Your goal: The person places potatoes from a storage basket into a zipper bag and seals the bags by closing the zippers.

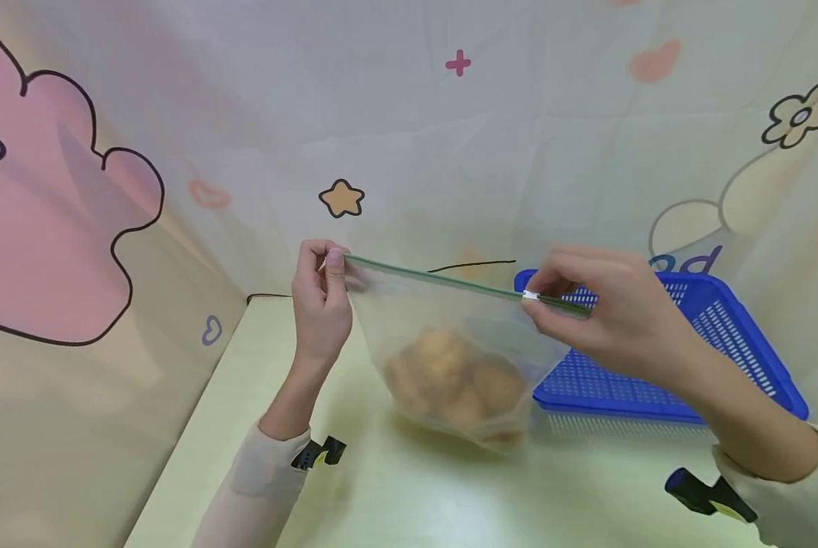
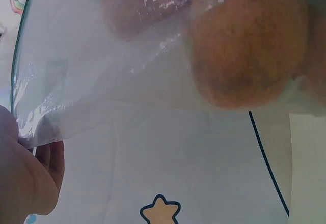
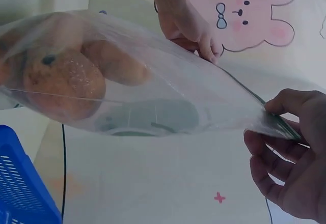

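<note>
A frosted see-through slider bag (image 1: 409,320) hangs between both hands, with several round orange-brown items (image 1: 443,365) bunched in its bottom. Along its top runs a green zip strip (image 1: 436,278), sloping down to the right. My left hand (image 1: 322,297) pinches the left top corner between thumb and fingers. At the other end, my right hand (image 1: 607,304) pinches the strip at the small white slider (image 1: 530,295). In the right wrist view the thumb and fingers of the right hand (image 3: 295,147) lie on either side of the strip's end.
A blue plastic basket (image 1: 662,411) with slotted walls stands on the pale table (image 1: 409,502) at the right, partly behind the bag and right arm. A printed cloth backdrop (image 1: 409,152) rises behind the table. Dark wrist devices (image 1: 706,495) sit at both cuffs.
</note>
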{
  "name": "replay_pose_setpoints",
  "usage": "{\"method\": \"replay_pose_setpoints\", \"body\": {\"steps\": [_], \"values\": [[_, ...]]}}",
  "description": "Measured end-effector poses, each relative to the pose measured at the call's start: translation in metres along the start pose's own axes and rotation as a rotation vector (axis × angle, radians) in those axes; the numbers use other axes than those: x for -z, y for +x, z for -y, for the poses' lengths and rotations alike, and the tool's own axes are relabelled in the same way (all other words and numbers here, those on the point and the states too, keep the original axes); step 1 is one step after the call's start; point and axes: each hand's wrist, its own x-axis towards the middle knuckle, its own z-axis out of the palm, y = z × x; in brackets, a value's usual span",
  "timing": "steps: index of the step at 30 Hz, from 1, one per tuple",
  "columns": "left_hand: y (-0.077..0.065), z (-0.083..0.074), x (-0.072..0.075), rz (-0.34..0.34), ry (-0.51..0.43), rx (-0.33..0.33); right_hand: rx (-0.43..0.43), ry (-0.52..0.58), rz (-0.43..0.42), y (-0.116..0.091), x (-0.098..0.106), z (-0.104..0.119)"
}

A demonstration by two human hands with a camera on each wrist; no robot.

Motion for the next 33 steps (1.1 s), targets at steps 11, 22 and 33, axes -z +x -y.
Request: {"method": "replay_pose_setpoints", "body": {"steps": [11,22,33], "values": [[-0.002,0.015,0.003,0.003,0.053,0.043,-0.098,0.018,-0.009,-0.022,-0.008,-0.021],[-0.002,0.031,0.012,0.002,0.0,0.072,-0.22,0.105,0.096,-0.029,-0.016,-0.034],[-0.038,0.079,0.042,0.754,-0.064,0.511,-0.367,0.229,0.356,-0.084,-0.096,-0.063]]}}
